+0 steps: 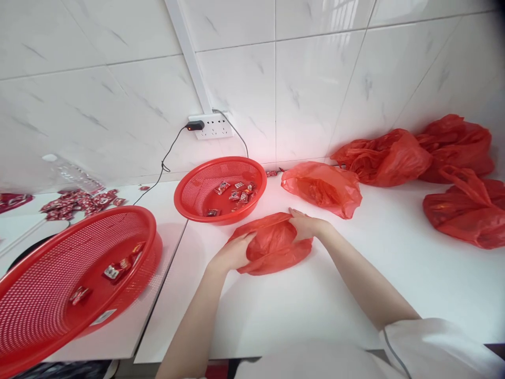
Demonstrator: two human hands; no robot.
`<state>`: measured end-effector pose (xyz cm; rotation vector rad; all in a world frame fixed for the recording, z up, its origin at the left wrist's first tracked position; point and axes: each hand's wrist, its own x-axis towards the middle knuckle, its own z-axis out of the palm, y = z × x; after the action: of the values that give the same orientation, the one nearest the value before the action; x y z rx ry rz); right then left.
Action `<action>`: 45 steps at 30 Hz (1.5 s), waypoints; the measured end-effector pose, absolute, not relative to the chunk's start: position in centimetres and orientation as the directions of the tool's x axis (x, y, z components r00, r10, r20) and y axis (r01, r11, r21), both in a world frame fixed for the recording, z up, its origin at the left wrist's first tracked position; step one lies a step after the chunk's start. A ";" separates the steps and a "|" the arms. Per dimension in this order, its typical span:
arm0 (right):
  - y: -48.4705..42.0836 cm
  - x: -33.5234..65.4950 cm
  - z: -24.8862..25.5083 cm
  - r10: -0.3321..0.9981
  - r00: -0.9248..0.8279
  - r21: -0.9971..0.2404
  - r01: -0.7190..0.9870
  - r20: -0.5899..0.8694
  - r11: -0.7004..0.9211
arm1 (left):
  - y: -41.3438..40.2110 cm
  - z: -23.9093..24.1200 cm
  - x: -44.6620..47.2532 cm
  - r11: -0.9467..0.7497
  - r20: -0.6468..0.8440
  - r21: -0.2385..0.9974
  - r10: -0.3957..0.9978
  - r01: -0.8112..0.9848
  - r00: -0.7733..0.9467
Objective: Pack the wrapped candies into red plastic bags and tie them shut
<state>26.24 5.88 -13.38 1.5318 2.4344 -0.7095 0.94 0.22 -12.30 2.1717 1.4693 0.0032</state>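
At the lower centre of the frame, a red plastic bag (276,255) lies open-mouthed on the white table (315,310), the left hand (232,253) touching its left side, the right hand (308,226) its right; whether their fingers clamp the plastic, I cannot tell. Just above-left, a round red basket (185,202) holds small wrapped packets (241,196).

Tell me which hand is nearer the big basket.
Left. The left hand is to the right of the big basket, at the left side of the bag between the hands; the right hand is farther right, at the bag's other side.
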 end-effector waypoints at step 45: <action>3.4 23.3 -9.8 0.679 -0.301 -0.282 0.743 0.670 0.608 | 3.0 -11.9 -2.9 0.391 -0.501 0.757 0.862 -0.524 -0.081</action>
<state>23.29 3.40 -9.75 1.8958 3.4619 0.1746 -2.95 3.02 -11.90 0.3735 1.1613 1.1929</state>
